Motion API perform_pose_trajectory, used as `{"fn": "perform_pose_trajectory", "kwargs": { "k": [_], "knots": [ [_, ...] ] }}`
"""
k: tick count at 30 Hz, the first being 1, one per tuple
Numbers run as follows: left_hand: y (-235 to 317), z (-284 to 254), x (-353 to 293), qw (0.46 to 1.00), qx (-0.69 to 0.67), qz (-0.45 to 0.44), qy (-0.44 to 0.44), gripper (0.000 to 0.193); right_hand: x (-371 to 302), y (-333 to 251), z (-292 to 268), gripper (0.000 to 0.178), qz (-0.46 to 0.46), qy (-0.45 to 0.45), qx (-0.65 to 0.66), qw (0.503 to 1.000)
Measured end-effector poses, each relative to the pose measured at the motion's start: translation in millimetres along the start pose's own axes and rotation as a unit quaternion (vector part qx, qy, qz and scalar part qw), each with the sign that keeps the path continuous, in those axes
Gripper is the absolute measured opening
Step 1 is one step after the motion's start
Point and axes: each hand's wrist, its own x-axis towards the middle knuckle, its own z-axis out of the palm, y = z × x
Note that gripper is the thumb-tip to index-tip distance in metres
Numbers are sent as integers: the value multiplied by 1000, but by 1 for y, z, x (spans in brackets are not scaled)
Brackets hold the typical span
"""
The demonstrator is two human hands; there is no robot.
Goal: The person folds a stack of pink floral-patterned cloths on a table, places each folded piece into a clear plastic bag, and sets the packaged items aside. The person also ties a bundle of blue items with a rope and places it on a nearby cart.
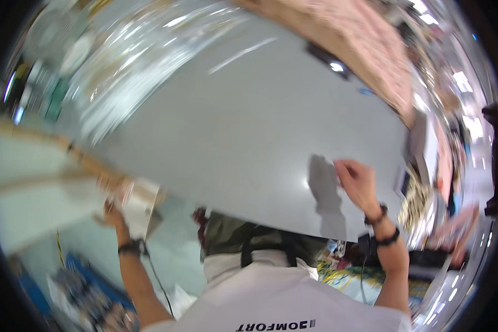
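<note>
My right hand (358, 182) is over the right part of a grey tabletop (232, 133), casting a dark shadow to its left. Its fingers are pinched together; whatever may be between the fingertips is too small to make out. Down at the left, beyond the table's edge, my left hand (114, 216) reaches toward an open cardboard box (141, 207) with a pale side. Motion blurs this hand, but its fingers look apart and I see nothing held. Dark bands and a small device with a cable sit on each wrist.
Clear plastic bags (144, 61) cover the table's far left. A dark object (327, 60) and a small blue piece (365, 91) lie near the far edge, by pink fabric (365, 39). A white panel (33, 193) stands at left. Blue crates (97, 282) hold bagged goods below.
</note>
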Motion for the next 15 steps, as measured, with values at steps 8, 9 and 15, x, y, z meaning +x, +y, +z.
{"fn": "perform_pose_trajectory", "kwargs": {
  "k": [8, 9, 15],
  "knots": [
    [340, -68, -18, 924, -292, 199, 144, 28, 234, 86, -108, 23, -148, 321, -92, 931],
    [378, -64, -26, 916, -268, 274, 118, 22, 253, 96, -114, 23, -158, 345, -110, 919],
    [572, 1, -85, 841, -291, 451, -62, 20, 305, 132, -131, 18, -104, 377, -90, 916]
  ]
}}
